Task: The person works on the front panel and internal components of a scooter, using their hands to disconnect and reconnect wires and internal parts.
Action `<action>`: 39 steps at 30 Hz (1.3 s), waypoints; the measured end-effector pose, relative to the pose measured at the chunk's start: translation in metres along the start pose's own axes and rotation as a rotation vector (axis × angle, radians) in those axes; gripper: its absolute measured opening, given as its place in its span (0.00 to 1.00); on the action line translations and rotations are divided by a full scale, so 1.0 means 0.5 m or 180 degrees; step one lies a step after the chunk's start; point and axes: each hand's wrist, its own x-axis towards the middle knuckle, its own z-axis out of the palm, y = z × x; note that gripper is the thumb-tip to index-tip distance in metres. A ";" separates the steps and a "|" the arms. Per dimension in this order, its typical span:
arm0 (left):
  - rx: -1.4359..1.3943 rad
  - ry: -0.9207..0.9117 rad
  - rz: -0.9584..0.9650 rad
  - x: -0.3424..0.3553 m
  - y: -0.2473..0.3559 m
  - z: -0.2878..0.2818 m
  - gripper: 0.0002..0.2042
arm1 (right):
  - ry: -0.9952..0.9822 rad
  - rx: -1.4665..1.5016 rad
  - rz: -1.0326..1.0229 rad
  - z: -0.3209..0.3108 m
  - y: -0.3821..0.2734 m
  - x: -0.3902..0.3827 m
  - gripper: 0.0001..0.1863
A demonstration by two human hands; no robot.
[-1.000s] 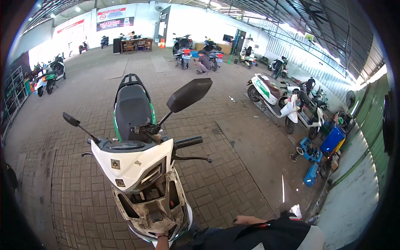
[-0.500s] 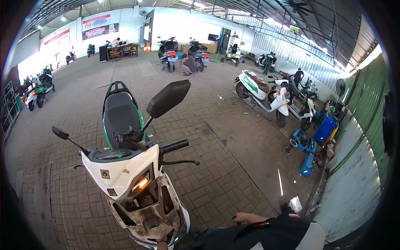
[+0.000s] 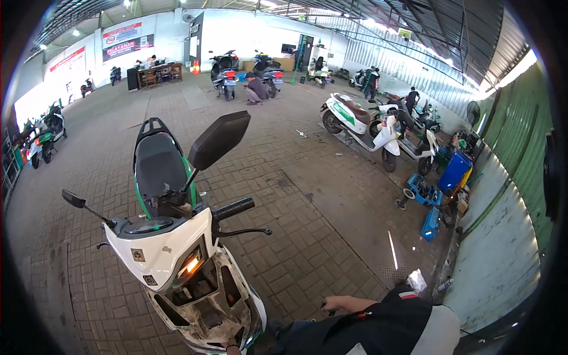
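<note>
1. White with green trim, the scooter [image 3: 168, 251] is stood upright in the lower left of the view, its front turned toward the wearer.
2. At its opened front, a dusty inner panel [image 3: 222, 315] is exposed, and an orange lamp [image 3: 191, 264] is lit above it.
3. The left hand [image 3: 231, 343] is placed at the low front of the scooter, by the lower part of the inner panel. Its fingers are mostly hidden, so how far it is opened, and whether anything is gripped, cannot be told.
4. The right hand [image 3: 332, 303] is held well apart from the scooter, out in front of the dark jacket [image 3: 367, 328]. Its fingers are seen curled, and a small dark thing [image 3: 329, 312] is shown at them; its kind, and whether it is grasped, cannot be made out.
5. Behind the handlebar, a black seat [image 3: 158, 168] is seen; toward the right, a large mirror [image 3: 219, 142] is raised above a brake lever [image 3: 245, 232].
6. Farther right, a white scooter with a brown seat [image 3: 352, 121] is parked, and a blue bin [image 3: 454, 171] is set near the wall.
7. In the background, a crouching person [image 3: 255, 89] is seen beside two parked scooters [image 3: 225, 78].
</note>
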 end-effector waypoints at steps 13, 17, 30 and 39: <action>-0.0539 0.0089 0.0004 -0.014 -0.036 0.054 0.23 | -0.0050 0.0487 0.0179 -0.079 -0.084 -0.075 0.17; -0.0833 -0.0115 -0.0077 -0.043 -0.048 0.104 0.23 | -0.0413 0.1665 0.0140 -0.020 -0.094 -0.032 0.17; -0.1227 0.0585 -0.0301 -0.067 -0.070 0.182 0.21 | -0.1809 0.0344 -0.1254 0.022 -0.513 0.000 0.25; -0.3214 -0.0169 -0.0505 -0.061 -0.115 0.149 0.21 | -0.1679 0.1549 -0.1894 0.163 -0.459 0.067 0.18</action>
